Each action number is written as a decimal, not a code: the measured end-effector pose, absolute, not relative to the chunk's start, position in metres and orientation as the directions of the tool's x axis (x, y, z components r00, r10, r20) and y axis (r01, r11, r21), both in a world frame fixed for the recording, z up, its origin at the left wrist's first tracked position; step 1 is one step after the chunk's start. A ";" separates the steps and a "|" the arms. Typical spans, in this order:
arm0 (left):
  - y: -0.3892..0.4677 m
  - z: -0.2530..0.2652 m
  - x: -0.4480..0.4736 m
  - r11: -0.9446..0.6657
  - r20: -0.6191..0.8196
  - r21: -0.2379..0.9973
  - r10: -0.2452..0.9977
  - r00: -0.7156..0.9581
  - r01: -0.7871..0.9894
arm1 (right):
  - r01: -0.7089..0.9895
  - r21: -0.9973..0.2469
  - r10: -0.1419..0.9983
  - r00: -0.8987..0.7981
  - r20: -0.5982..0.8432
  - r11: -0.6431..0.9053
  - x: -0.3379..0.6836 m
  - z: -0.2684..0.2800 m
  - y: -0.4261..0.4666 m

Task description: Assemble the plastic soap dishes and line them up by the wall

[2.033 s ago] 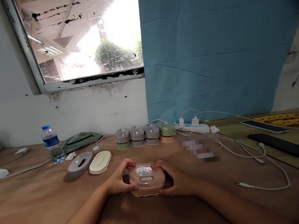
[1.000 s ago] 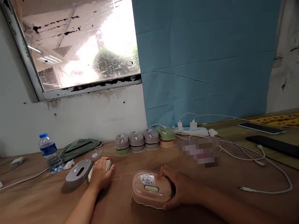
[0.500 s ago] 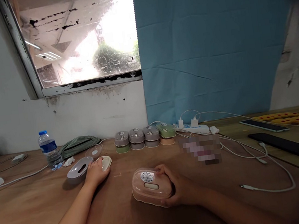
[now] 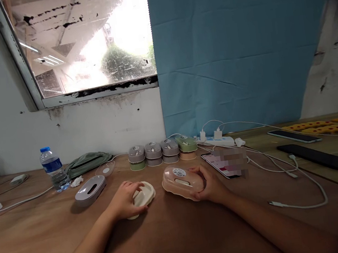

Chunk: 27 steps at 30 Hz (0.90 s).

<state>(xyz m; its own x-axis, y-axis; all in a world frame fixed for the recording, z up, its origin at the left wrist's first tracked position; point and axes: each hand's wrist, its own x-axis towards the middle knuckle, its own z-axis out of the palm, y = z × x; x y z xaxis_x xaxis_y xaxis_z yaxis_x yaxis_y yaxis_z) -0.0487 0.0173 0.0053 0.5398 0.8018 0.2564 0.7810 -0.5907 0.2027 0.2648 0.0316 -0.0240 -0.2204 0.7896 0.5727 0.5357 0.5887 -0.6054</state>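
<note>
My right hand [image 4: 213, 184] grips the right end of a pinkish-brown oval plastic box [image 4: 176, 186], which has a clear cover, a round label and a slot in its top. The box is tilted, and I cannot tell whether it touches the table. To its left, my left hand [image 4: 123, 202] has its thumb and fingers around a cream oval plastic piece [image 4: 147, 191], partly hidden under the fingers. A grey oval piece with a slot [image 4: 91, 190] lies on the table beyond my left hand.
Several stacked oval boxes [image 4: 153, 152] stand near the wall. At left are a water bottle [image 4: 54, 169], a green pouch [image 4: 89, 163] and a clear cover [image 4: 105, 169]. Phones [image 4: 217, 165], a power strip [image 4: 220, 140] and white cables [image 4: 314, 205] lie at right.
My left hand has brought the cream piece right and nearer to me, away from the grey piece. The pinkish-brown box has moved up and right in view with my right hand.
</note>
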 end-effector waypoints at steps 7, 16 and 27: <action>0.025 0.003 -0.055 -0.657 0.459 0.121 0.702 0.545 0.744 | 0.675 -0.571 0.832 -0.115 0.543 0.466 0.262 -0.018 0.030; 0.086 -0.017 -0.118 -0.076 0.427 -0.314 0.879 0.212 0.946 | 0.634 -0.590 0.809 -0.098 0.580 0.500 0.248 -0.004 0.031; 0.114 -0.023 -0.140 0.073 0.334 -0.274 0.942 0.024 0.959 | 0.642 -0.448 0.779 -0.451 0.436 0.623 0.087 0.023 0.087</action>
<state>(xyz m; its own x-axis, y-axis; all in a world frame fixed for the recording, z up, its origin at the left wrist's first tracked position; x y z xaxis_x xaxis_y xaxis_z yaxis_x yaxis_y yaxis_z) -0.1400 0.1135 -0.0225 0.0238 0.9422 0.3343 0.9589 0.0731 -0.2741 0.0870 0.0866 0.0227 -0.4508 0.7787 0.4364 0.6418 0.6225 -0.4479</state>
